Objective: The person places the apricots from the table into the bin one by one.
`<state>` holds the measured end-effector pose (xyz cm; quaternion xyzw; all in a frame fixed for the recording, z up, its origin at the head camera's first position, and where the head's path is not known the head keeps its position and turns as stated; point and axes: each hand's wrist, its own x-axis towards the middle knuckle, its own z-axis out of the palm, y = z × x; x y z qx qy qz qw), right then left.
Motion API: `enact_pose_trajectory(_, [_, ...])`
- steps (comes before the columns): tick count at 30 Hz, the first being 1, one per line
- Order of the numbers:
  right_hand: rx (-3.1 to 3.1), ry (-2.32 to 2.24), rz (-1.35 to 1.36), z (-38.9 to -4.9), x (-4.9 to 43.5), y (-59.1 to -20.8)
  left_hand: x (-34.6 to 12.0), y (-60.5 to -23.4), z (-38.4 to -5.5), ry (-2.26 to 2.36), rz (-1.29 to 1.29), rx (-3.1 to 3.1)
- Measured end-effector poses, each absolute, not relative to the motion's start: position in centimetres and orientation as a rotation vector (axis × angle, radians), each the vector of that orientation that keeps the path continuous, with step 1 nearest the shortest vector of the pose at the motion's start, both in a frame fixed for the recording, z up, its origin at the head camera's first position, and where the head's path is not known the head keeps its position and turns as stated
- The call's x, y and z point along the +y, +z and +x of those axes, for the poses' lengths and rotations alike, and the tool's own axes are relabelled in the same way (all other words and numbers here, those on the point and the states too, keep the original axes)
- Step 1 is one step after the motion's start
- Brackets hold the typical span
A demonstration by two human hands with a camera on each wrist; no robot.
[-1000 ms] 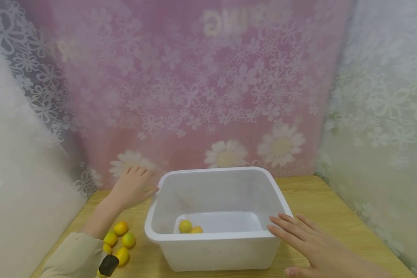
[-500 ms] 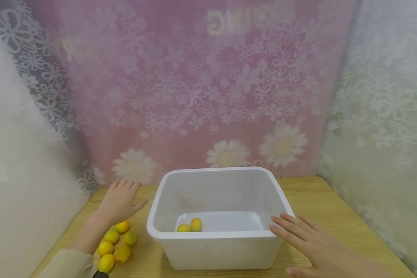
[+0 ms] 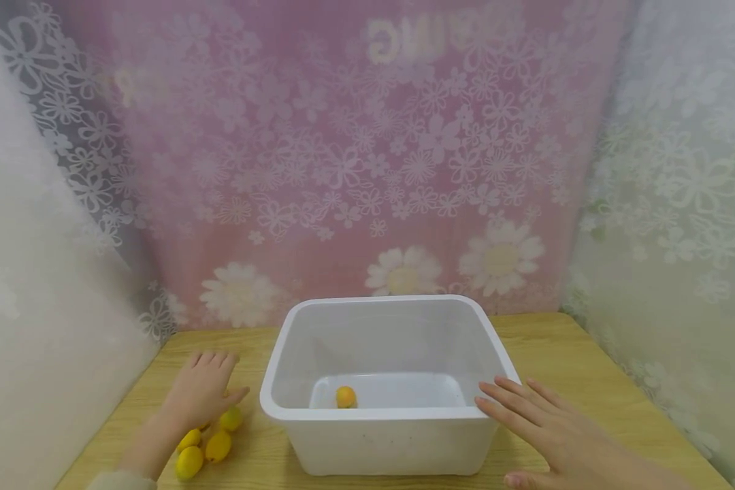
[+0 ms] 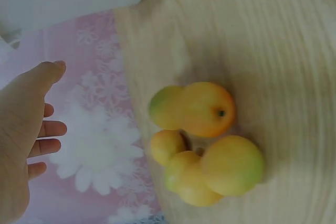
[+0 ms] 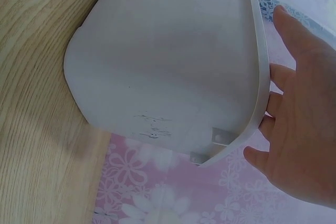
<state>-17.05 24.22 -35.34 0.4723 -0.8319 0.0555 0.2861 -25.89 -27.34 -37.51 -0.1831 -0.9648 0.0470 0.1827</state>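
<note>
My left hand (image 3: 201,389) hovers, fingers extended and holding nothing, above a cluster of small yellow fruits (image 3: 218,446) on the table, left of the tub. In the left wrist view these fruits (image 4: 233,166) are rounded, tinged green and orange, one with a dark stem spot. The white plastic tub (image 3: 380,414) stands mid-table, with one orange-yellow fruit (image 3: 346,397) showing inside near its front wall. That wall hides part of the tub's floor. My right hand (image 3: 551,432) rests with straight fingers at the tub's right front rim; the right wrist view shows the fingertips (image 5: 274,103) at the rim edge.
A wooden table (image 3: 563,361) carries everything. Behind it hangs a pink flowered curtain (image 3: 355,170), with pale flowered sheets (image 3: 680,224) on the right and left sides. The tub's tall walls rise between the two hands.
My left hand has drawn back from the tub's left rim, moving left and down over the fruits. Two fruits showed rolling in the tub earlier; now one shows. The right hand stays put.
</note>
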Motion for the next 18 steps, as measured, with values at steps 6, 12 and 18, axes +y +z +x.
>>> enact_pose_trajectory(6, [-2.218, 0.143, 1.269, -17.0, 24.3, -35.2, -27.9, -39.7, -25.2, 0.161, -0.507, -2.723])
enact_pose_trajectory(12, [-2.244, 0.126, 1.257, -16.7, 24.3, -35.0, -28.5, -41.4, -25.0, 0.245, -0.518, -2.683])
enact_pose_trajectory(18, [-2.332, 0.11, 1.207, -16.3, 24.3, -34.9, -29.0, -42.7, -24.9, 0.289, -0.521, -2.685])
